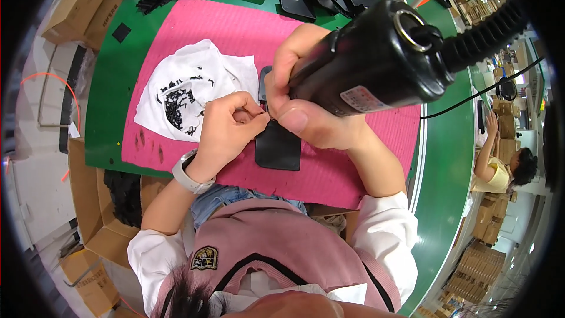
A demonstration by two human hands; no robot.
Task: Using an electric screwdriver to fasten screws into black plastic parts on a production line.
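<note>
My right hand (318,100) is wrapped round the thick black body of an electric screwdriver (371,59). Its tip is hidden behind my fingers, over a flat black plastic part (278,148) on the pink mat (365,168). My left hand (231,129) pinches with thumb and forefinger at the upper edge of that part, close to my right thumb; whatever is between those fingertips is too small to make out. Left of my hands lies a white cloth (235,70) with a heap of small black pieces (176,109) on it, possibly screws.
Many black plastic parts (297,3) are piled along the far side of the green table (106,106). A small black square (121,32) lies at the left. Cardboard boxes (88,9) stand beside the table. Another person (500,171) works far right.
</note>
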